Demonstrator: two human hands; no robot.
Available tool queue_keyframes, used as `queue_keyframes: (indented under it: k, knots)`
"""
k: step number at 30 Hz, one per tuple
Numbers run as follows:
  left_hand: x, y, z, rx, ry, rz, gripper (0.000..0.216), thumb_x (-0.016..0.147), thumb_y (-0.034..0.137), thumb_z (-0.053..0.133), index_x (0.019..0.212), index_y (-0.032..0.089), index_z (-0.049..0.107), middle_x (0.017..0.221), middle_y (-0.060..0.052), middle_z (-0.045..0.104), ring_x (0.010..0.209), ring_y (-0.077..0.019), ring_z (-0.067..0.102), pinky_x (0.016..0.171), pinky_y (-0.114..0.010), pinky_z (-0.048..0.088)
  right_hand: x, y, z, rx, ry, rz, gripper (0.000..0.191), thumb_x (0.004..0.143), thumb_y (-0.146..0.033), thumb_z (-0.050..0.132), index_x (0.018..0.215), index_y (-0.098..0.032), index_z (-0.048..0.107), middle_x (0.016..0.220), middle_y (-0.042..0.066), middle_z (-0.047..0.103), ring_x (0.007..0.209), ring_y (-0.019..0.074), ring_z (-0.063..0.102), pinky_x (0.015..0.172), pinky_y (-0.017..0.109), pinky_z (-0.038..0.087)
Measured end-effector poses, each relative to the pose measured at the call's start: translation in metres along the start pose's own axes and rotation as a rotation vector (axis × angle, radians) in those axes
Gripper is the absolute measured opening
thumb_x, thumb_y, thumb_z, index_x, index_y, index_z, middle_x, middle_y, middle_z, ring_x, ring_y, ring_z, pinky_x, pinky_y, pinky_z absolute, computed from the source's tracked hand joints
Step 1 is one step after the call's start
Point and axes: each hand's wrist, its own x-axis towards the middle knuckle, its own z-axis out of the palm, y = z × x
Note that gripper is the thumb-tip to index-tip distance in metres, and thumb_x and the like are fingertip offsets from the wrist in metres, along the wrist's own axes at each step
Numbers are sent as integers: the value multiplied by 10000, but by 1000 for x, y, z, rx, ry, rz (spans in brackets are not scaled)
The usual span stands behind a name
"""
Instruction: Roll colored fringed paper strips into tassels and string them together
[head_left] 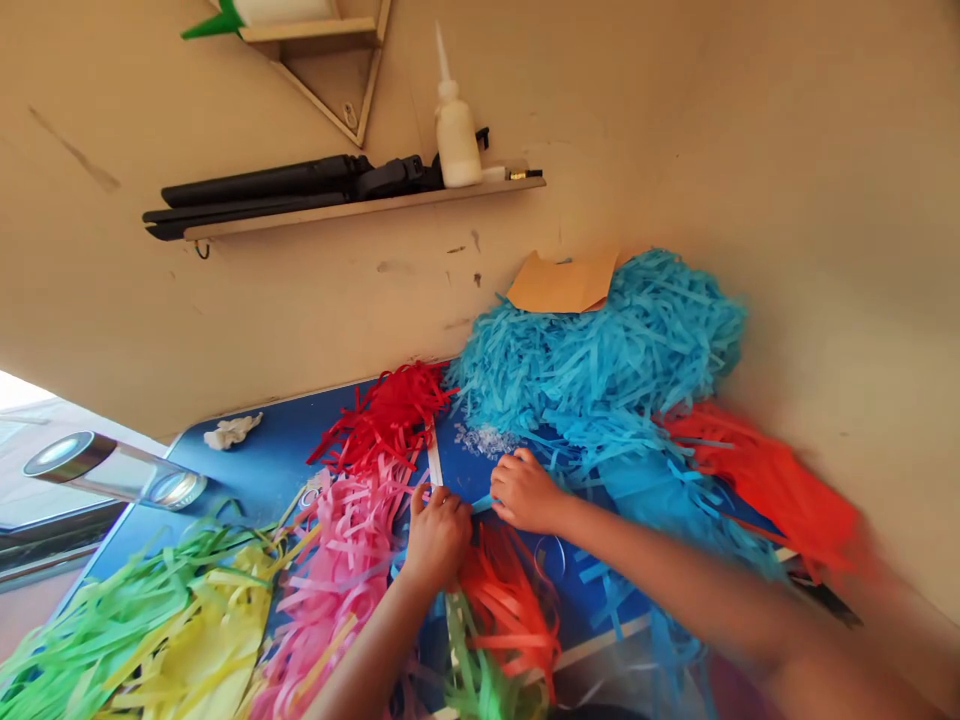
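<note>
Both my hands meet over the middle of a blue table [255, 470]. My left hand [437, 535] is curled, fingers pressed down by a thin white strip [434, 462] and the pink paper strips [337, 560]. My right hand [525, 492] is closed in a pinch on a light blue paper strip [481, 503] that runs between the two hands. A big heap of light blue strips [600, 360] rises just behind my right hand. Orange-red strips [510, 600] lie under my wrists.
Red strips [390, 415], green strips [97, 630], yellow strips [202, 650] and orange strips [780, 480] cover the table. A crumpled white scrap [232, 430] and a clear bottle with a metal cap [112, 468] lie at left. A wall shelf [360, 205] holds a white glue bottle [457, 130].
</note>
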Motion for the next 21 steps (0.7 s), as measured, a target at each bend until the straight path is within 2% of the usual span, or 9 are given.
queue_keyframes:
  k: [3,6,9,13,21]
  knots:
    - [-5,0,3,-15,26,-5,235,896,147,508,817,228,714,795,-37,729,903,-254,627,998,-556,298,-5,-6,3,52,-5,-8,157,917,-273,578,953,-151,670,1006,104,658,993,249,485,864,414,298]
    - [-13,-7,7,-47,38,-4,224,872,130,539,874,255,725,833,-31,740,893,-260,635,963,-560,318,-13,1,9,121,-41,28,219,958,-167,500,844,-168,687,882,80,669,923,219,502,843,397,303]
    - [-22,-18,17,-108,47,-27,225,874,169,557,931,294,736,914,-20,750,896,-248,644,905,-503,379,-23,17,13,185,-49,107,170,940,-263,596,833,-226,723,904,38,689,945,210,519,832,379,306]
    - [-30,-29,33,-190,81,-125,207,910,282,548,877,280,752,912,-21,748,877,-225,657,829,-420,437,-27,33,14,282,-68,255,55,854,-301,726,826,-263,755,930,4,701,948,191,549,804,329,331]
    - [-29,-29,38,-239,122,-212,304,932,404,510,812,239,735,865,-33,741,863,-222,657,858,-414,433,-17,36,10,354,-136,386,100,834,-338,729,832,-243,760,899,4,704,928,182,576,790,286,360]
